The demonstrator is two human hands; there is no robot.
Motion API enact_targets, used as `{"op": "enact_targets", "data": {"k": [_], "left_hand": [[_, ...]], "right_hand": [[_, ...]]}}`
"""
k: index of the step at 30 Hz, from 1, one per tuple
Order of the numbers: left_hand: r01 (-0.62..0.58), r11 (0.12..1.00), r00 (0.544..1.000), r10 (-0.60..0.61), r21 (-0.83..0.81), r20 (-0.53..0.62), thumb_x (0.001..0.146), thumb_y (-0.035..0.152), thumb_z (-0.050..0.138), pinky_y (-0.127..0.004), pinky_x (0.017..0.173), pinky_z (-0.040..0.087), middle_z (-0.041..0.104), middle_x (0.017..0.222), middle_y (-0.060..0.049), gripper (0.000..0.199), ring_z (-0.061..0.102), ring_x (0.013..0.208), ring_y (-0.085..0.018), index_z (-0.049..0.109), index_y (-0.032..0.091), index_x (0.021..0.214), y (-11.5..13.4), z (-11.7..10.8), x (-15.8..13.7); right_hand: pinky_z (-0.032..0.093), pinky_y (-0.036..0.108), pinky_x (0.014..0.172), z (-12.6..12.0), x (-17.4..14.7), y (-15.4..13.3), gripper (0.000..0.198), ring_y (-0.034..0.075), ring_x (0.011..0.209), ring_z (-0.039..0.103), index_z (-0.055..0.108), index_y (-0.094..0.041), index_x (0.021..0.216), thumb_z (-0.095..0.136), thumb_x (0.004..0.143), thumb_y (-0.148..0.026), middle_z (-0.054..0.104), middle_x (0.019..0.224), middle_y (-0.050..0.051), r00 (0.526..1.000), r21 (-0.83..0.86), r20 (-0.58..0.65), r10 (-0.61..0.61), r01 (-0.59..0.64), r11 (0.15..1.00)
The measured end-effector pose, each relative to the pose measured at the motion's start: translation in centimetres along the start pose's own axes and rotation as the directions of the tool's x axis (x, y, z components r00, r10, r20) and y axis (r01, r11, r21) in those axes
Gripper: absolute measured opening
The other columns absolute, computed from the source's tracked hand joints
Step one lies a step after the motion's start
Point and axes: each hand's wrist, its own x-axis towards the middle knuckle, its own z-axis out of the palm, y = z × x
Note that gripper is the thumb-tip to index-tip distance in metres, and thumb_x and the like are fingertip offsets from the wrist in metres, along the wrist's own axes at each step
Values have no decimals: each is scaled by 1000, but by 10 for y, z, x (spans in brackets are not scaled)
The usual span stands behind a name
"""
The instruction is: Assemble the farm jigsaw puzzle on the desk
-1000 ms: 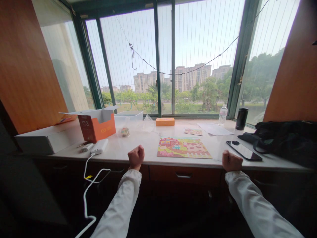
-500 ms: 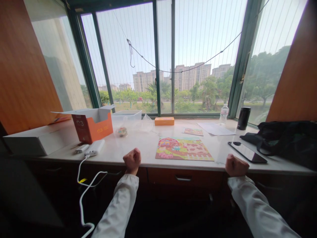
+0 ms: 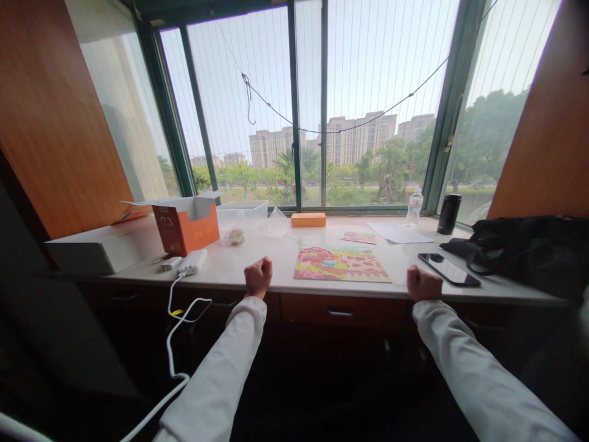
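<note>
My left hand (image 3: 258,276) is closed in a fist at the table's front edge, left of a colourful farm-picture board (image 3: 341,265). On the board's other side my right hand (image 3: 423,284) also makes a fist, close to a dark smartphone (image 3: 449,270) lying flat. Nothing shows in either hand. The board shows a red barn, a brown patch and a white fence. Behind it lies a smaller printed picture card (image 3: 359,237). A clear bag with small coloured pieces (image 3: 234,237) sits beyond my left hand.
Leftward are an orange box (image 3: 186,228), a white box (image 3: 99,248) and a white power strip (image 3: 193,262) with a hanging cable. A plastic tub (image 3: 243,213), small orange box (image 3: 308,220), paper (image 3: 398,232), bottle (image 3: 415,209), black flask (image 3: 449,213) and black bag (image 3: 515,245) stand around.
The view has shifted slightly, so the table's things appear a little higher and closer together. Both fists stay closed at the table edge, and nothing on the table has been moved.
</note>
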Motion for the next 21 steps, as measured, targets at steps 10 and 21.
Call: {"op": "enact_targets", "data": {"k": [10,21], "left_hand": [[39,999,999,-39,9,-13,92,34,40,-27,57,21,39,45,1,45,30,48,-11,47,18,50,2,0,1],[44,999,999,-44,-12,-32,92,34,40,-28,55,22,39,45,1,44,31,48,-10,43,19,50,-1,0,-2]], "right_hand": [[26,31,56,-10,10,-5,44,14,49,32,37,-22,44,39,86,-35,34,41,1,994,88,17,107,-108,990],[26,32,56,-10,8,10,41,14,48,31,37,-23,46,38,85,-37,33,42,2,998,41,13,64,-65,997]]}}
